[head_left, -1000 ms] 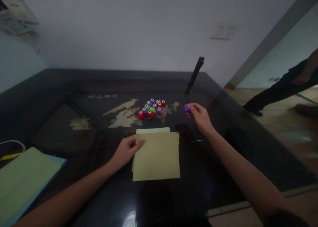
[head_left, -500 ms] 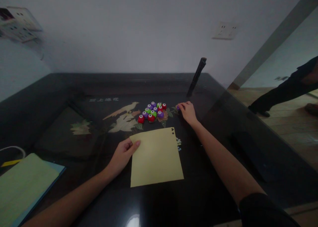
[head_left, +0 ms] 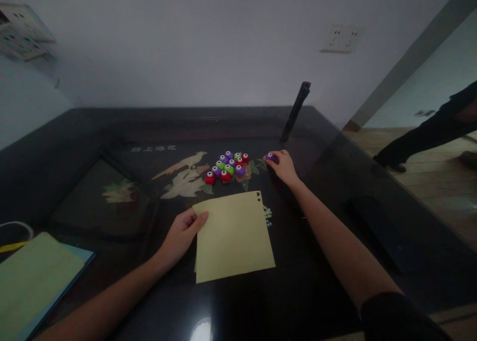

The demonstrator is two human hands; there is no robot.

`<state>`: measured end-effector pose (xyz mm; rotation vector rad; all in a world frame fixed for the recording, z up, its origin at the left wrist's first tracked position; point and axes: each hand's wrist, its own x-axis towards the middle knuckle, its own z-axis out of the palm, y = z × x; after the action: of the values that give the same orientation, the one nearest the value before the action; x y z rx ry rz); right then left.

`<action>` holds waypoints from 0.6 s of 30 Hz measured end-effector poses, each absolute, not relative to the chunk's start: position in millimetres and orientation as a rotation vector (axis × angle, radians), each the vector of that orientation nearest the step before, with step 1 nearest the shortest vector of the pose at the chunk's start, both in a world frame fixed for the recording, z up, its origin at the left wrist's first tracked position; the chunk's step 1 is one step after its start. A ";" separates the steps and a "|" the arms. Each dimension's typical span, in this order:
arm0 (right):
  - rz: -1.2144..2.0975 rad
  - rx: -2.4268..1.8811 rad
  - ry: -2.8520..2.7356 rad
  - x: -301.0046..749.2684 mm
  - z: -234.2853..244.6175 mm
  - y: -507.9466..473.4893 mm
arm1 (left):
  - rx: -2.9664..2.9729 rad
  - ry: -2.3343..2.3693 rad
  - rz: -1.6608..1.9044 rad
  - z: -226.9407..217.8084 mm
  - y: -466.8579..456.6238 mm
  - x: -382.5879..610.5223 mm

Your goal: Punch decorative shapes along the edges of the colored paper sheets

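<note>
Between the thumb and fingers of my left hand (head_left: 184, 230) is the left edge of a pale yellow sheet of paper (head_left: 233, 239). A heart-shaped hole and a second small hole show in the sheet's top right corner. My right hand (head_left: 285, 166) is closed around a small purple craft punch (head_left: 271, 157) with a white top, at the table's surface. To its left stands a cluster of several red, green and purple craft punches (head_left: 225, 167). Small pale paper cut-outs (head_left: 267, 214) lie by the sheet's right edge, partly hidden under it.
The dark glossy table (head_left: 160, 296) has an inlaid bird and flowers. Yellow-green and blue paper (head_left: 40, 281) lies at the left. A black upright post (head_left: 295, 112) rises near the back right. A person's leg (head_left: 421, 137) is at the far right.
The purple punch shows more clearly in my right hand, whose fingers have shifted to its right side. My left hand still holds the sheet; a second layer edge now shows at its left.
</note>
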<state>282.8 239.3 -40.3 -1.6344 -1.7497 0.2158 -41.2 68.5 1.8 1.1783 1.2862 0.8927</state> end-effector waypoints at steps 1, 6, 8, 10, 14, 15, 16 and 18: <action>0.217 -1.635 -1.745 282.7 -40.4 239.4 | 1.182 1.292 0.898 2.8 68.3 -40.7; 0.230 -1.633 -1.711 281.6 -39.8 237.2 | 1.176 1.256 0.917 7.6 67.6 -38.2; 0.243 -1.630 -1.690 280.5 -39.0 235.5 | 1.170 1.225 0.916 8.1 67.9 -38.1; 0.263 -1.626 -1.665 279.6 -36.9 234.0 | 1.168 1.196 0.907 7.8 68.3 -38.6; 0.320 -1.615 -1.589 282.4 -23.7 230.9 | 1.182 1.179 0.899 7.0 68.6 -39.4; 0.330 -1.610 -1.561 283.9 -17.8 229.2 | 1.185 1.178 0.901 6.9 68.5 -39.4; 0.336 -1.602 -1.534 285.4 -11.2 226.3 | 1.184 1.177 0.901 6.8 68.4 -39.3; 0.349 -1.572 -1.494 286.8 3.6 215.0 | 1.181 1.175 0.901 6.4 68.2 -39.1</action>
<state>286.8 215.0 3.6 -1.5723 -1.4943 0.3490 -39.1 68.2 6.4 1.1808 1.1749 0.9006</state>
